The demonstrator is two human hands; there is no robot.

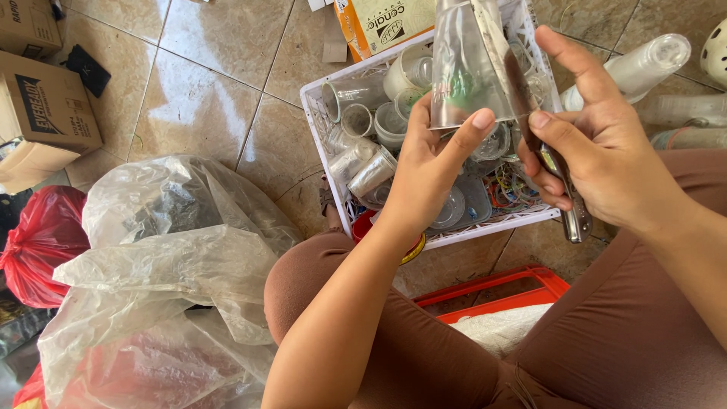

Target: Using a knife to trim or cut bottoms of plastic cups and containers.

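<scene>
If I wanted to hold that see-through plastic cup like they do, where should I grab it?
Probably at the wide open rim, from below. The clear cup is upside down, rim toward the person, and the left hand pinches that edge. That leaves the wall free for the knife in the right hand.

Looks like a home sorting spot for plastic scrap: tiled floor (212, 53), white crate (314, 102) of clear cups, stuffed plastic bags (174, 250), cardboard boxes (45, 106) at the edge.

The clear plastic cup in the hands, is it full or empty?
Empty. The clear plastic cup in the left hand shows the crate straight through its walls; no liquid shows.
</scene>
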